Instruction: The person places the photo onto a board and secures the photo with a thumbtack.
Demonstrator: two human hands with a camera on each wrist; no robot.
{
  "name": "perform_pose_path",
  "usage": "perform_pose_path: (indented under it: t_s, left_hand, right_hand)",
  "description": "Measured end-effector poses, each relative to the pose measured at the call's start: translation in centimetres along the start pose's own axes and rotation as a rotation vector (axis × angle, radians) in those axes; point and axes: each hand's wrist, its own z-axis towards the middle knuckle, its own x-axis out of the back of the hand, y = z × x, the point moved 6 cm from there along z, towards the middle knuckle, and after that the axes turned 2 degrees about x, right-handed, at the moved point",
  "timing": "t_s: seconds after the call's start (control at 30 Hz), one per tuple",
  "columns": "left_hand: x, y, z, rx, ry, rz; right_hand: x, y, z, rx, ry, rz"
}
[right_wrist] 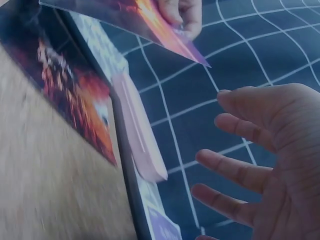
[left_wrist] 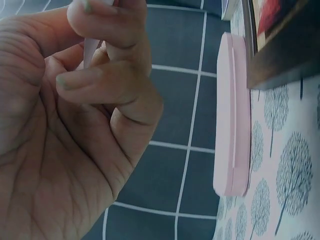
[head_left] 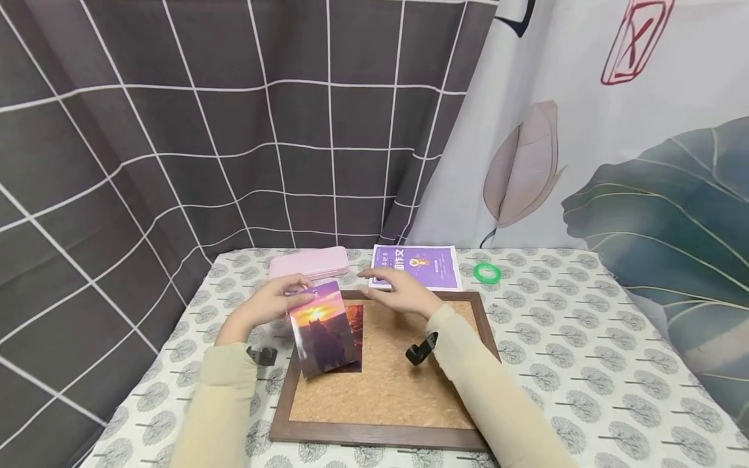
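Note:
A glossy sunset picture [head_left: 324, 335] with a dark silhouette is pinched at its upper edge by my left hand [head_left: 266, 304], tilted above the left side of a wood-framed cork board [head_left: 404, 396]. Under it, a second picture in fiery orange and black [right_wrist: 67, 82] lies on the cork, partly covered in the head view. Over the board's far edge, my right hand [head_left: 404, 292] hovers with fingers spread and nothing in them. The left wrist view shows the left fingers [left_wrist: 135, 97] curled, with a thin pale edge of the picture between them.
Behind the board lie a pink case [head_left: 310, 262], a purple and white booklet [head_left: 418, 270] and a green roll of tape [head_left: 487, 273]. A tree-patterned cloth [head_left: 562, 383] covers the table. Dark checked curtain [head_left: 234, 130] and a printed pale curtain hang behind.

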Motion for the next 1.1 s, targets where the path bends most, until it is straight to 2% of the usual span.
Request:
perform_pose_path:
  t_s: [0.17,0.27,0.4,0.53,0.8,0.93,1.1]
  left_hand:
    - [-1.4,0.4,0.4,-0.010,-0.055,-0.046]
    - [-2.4,1.1,1.0,-0.005,-0.104,-0.098]
    - [-3.3,2.0,1.7,0.001,-0.138,-0.120]
    - [-4.1,2.8,2.3,0.004,-0.157,-0.115]
    - [-5.8,4.2,3.6,-0.027,-0.195,-0.095]
    - [-6.7,5.0,4.5,-0.057,-0.189,-0.026]
    - [-8.3,6.1,5.2,-0.076,-0.219,0.000]
  right_hand:
    - [1.4,1.3,-1.8,-0.004,0.006,-0.008]
    - [2.5,2.2,-2.9,-0.018,0.021,-0.009]
    - [3.9,3.5,-4.3,-0.028,0.052,-0.007]
    - [5.0,4.6,-5.6,-0.053,0.088,0.011]
    - [8.2,6.7,-8.4,-0.140,0.147,-0.033]
    - [9.8,8.5,-10.6,-0.192,0.193,-0.050]
    - [11.4,11.6,-13.9,-0.300,0.244,-0.030]
